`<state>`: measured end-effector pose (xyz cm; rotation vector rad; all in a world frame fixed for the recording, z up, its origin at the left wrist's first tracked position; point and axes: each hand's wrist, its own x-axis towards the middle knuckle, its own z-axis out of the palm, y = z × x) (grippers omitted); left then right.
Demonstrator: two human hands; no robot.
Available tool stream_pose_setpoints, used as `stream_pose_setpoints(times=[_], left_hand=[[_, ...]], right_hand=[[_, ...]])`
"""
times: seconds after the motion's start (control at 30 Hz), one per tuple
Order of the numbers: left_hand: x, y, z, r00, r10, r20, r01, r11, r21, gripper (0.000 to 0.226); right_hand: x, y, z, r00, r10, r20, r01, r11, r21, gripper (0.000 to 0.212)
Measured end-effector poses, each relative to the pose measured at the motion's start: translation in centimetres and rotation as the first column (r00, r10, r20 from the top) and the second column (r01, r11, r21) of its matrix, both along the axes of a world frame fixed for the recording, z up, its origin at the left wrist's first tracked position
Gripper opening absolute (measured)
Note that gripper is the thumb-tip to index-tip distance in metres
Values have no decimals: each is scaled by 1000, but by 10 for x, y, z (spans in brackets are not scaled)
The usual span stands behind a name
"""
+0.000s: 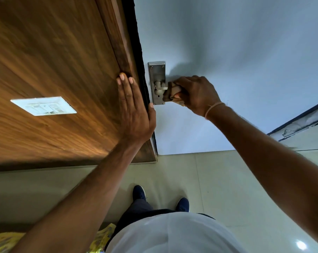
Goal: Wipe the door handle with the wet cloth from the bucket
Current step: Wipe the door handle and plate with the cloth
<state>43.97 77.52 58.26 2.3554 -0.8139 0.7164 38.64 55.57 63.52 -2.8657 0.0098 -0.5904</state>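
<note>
A steel door handle on a long metal backplate sits at the left edge of a pale blue-white door. My right hand is closed around a brownish cloth that wraps the lever of the handle, so most of the lever is hidden. My left hand lies flat with fingers together on the wooden door frame, thumb hooked over the door's edge, holding nothing. No bucket is in view.
A brown wood-panel wall with a white switch plate fills the left. Beige floor tiles lie below, with my dark shoes. A yellow patterned object sits at the bottom left. A dark-edged ledge runs on the right.
</note>
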Motion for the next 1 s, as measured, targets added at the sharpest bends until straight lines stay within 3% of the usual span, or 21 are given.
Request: stream_pose_setpoints(times=[0.2,0.37,0.5,0.63,0.83,1.0], left_hand=[[3,3,-2,1000,-3,10,3,1000,5,82],[4,5,-4,1000,-7,10,7,1000,9,82],[3,4,-3,1000,-11,-5,11,1000,19,81],[3,7,-2,1000,-14,-1,14,1000,11,81],[5,9,-1,999,-35,9,35,999,-4,81],[2,6,-2,999,-31,-15,30,999,-18,82]], right_hand=[[18,46,-25,979,-124,160,115,991,64,29],[10,32,-30,966,17,258,-8,999,-39,35],[-7,-2,-37,948,-12,317,27,999,-42,31],[11,24,-54,915,50,400,-33,998,-50,30],[34,30,-49,863,265,431,-163,952,-259,24],[60,51,-35,882,417,219,-251,810,-530,35]])
